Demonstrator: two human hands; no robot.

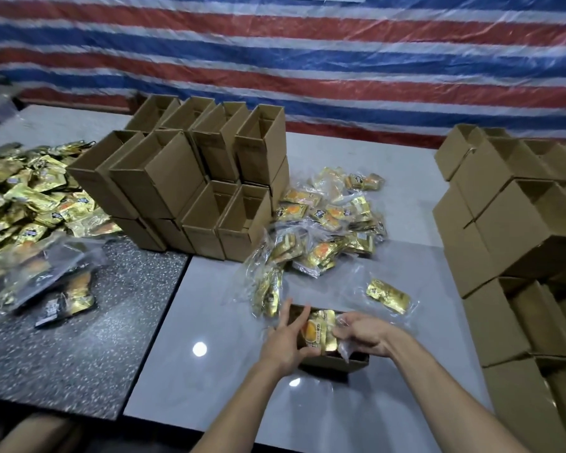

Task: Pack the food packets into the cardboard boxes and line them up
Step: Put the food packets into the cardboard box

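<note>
In the brown cardboard box [334,362], on the glossy grey table [209,322], stand shiny gold foil packets [319,331]. The left hand [286,343] presses them with straight, spread fingers; the right hand [363,335] curls its fingers round their crinkly clear edge. Beyond the box lies a loose pile [334,220].

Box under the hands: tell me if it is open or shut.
Open. No flaps cover the box; gold packets show inside, with the left hand and right hand on them.

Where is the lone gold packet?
Head view: the packet lies right of centre on the table, beyond the right hand, between the pile and the right boxes.
</note>
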